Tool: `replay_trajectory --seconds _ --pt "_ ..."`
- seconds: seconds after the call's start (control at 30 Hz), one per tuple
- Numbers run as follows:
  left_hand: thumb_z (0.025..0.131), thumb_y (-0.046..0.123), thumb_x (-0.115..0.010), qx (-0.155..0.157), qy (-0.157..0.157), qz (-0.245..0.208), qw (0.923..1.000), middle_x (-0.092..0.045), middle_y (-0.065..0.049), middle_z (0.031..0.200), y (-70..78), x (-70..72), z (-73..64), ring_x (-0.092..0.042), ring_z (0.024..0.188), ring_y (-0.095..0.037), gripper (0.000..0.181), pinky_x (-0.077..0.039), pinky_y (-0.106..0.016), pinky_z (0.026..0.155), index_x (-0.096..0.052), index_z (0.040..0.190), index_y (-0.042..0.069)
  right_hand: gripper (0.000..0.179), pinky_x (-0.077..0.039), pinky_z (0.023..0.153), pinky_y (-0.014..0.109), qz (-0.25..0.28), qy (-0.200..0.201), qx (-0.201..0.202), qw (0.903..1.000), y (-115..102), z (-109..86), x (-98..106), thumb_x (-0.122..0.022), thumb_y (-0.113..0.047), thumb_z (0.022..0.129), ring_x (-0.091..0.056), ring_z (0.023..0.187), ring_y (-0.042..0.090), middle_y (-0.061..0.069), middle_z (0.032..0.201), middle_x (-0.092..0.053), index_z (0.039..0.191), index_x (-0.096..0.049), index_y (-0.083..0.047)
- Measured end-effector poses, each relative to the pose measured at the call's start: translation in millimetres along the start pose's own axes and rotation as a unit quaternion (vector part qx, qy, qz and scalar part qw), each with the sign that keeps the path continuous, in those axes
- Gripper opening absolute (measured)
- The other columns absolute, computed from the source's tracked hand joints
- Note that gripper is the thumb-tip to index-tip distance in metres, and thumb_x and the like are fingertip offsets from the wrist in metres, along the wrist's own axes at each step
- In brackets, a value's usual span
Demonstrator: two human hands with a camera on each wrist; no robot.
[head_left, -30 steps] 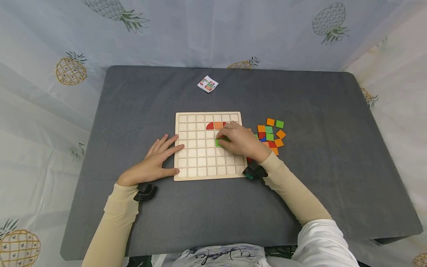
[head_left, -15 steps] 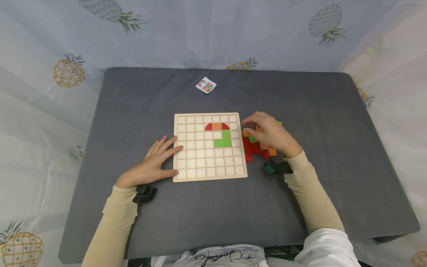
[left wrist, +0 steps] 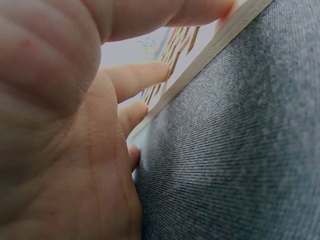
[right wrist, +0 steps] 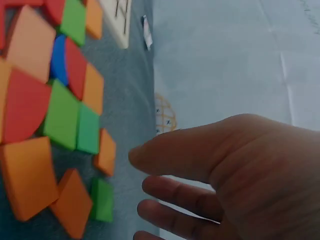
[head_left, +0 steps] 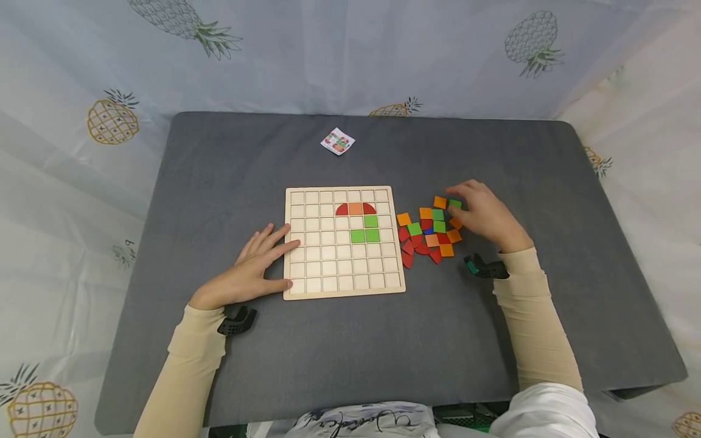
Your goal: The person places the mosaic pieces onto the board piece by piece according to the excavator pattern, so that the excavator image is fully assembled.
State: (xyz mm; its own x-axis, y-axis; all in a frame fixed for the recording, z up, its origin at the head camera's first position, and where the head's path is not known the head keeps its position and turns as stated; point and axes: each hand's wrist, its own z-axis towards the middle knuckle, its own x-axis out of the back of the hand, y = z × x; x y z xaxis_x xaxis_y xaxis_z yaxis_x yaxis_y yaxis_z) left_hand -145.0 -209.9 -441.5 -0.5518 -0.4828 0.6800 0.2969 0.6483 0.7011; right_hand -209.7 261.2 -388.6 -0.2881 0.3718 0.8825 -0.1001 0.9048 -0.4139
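Observation:
My left hand [head_left: 246,272] rests with spread fingers on the left edge of a wooden grid board [head_left: 328,267]. The left wrist view shows its fingertips on the board's rim [left wrist: 200,60]. On the board, a light orange square [head_left: 355,208] lies between two red rounded tiles, with several green squares [head_left: 372,235] below. My right hand [head_left: 487,216] hovers over the right side of the loose tiles, closest to a green square tile [head_left: 455,204]. Its thumb and fingers are apart in the right wrist view, with nothing between them, near that green tile [right wrist: 102,200].
Loose orange, green, red and blue tiles [head_left: 439,226] lie flat to the right of the board. A small printed pattern card [head_left: 338,141] sits near the back of the grey table [head_left: 230,164]. A pineapple-print curtain [head_left: 306,55] hangs behind.
My right hand has left a green tile on the board and moved right, past the near tiles, to the far side of the pile. The left hand stays on the board.

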Motion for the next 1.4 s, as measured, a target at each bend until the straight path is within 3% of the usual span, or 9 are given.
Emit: replay_trajectory --seconds 0.27,0.53,0.7,1.0,1.2,1.4 --pt "0.092 0.029 -0.074 0.0 0.0 -0.002 1.0 -0.005 -0.004 0.173 -1.2 -0.1 -0.7 0.011 0.159 -0.032 0.078 0.008 -0.059 0.125 -0.034 0.159 0.02 0.047 -0.041 0.108 0.066 -0.031 -0.009 -0.027 0.9991 11.6 6.4 -9.5 -0.059 -0.017 0.101 -0.041 0.132 0.044 0.027 0.145 -0.045 0.143 -0.052 0.002" --pt "0.092 0.03 -0.073 0.001 -0.004 -0.009 1.0 -0.005 -0.004 0.173 -0.6 -0.5 -0.4 0.011 0.159 -0.032 0.078 0.008 -0.059 0.125 -0.034 0.16 0.02 0.044 -0.044 0.105 0.063 -0.037 -0.006 -0.026 0.999 15.7 6.5 -13.6 -0.057 -0.012 0.099 -0.045 0.124 0.044 0.028 0.14 -0.048 0.141 -0.055 0.004" --pt "0.091 0.027 -0.074 -0.001 -0.004 -0.005 1.0 -0.005 -0.004 0.173 -0.9 -0.9 0.4 0.011 0.159 -0.033 0.079 0.008 -0.059 0.125 -0.035 0.159 0.019 0.04 -0.048 0.097 0.059 -0.03 0.008 -0.012 0.9994 10.7 5.2 -7.7 -0.058 -0.012 0.1 -0.051 0.111 0.041 0.026 0.131 -0.053 0.136 -0.058 0.004" --pt "0.09 0.025 -0.076 -0.003 -0.001 0.001 1.0 -0.005 -0.004 0.173 0.0 0.6 1.7 0.01 0.159 -0.034 0.081 0.009 -0.058 0.126 -0.035 0.159 0.018 0.03 -0.045 0.071 0.04 0.016 0.049 0.058 0.997 -20.6 10.2 2.0 -0.063 -0.014 0.1 -0.05 0.092 0.028 0.017 0.117 -0.059 0.127 -0.067 -0.002" --pt "0.09 0.025 -0.076 -0.001 -0.001 0.003 1.0 -0.005 -0.004 0.173 1.1 0.8 1.7 0.01 0.16 -0.033 0.081 0.008 -0.057 0.126 -0.035 0.159 0.018 0.026 -0.049 0.082 0.043 0.051 0.05 0.11 0.9914 -47.7 15.5 -0.1 -0.066 -0.013 0.098 -0.053 0.096 0.027 0.011 0.119 -0.06 0.123 -0.07 -0.004" --pt "0.091 0.027 -0.075 -0.002 -0.003 -0.001 1.0 -0.005 -0.004 0.173 0.1 0.1 1.0 0.01 0.159 -0.033 0.08 0.008 -0.058 0.126 -0.034 0.159 0.018 0.027 -0.054 0.088 0.047 0.045 0.041 0.158 0.9855 -82.9 18.3 -1.6 -0.069 -0.014 0.096 -0.06 0.103 0.03 0.011 0.121 -0.061 0.122 -0.071 -0.005"
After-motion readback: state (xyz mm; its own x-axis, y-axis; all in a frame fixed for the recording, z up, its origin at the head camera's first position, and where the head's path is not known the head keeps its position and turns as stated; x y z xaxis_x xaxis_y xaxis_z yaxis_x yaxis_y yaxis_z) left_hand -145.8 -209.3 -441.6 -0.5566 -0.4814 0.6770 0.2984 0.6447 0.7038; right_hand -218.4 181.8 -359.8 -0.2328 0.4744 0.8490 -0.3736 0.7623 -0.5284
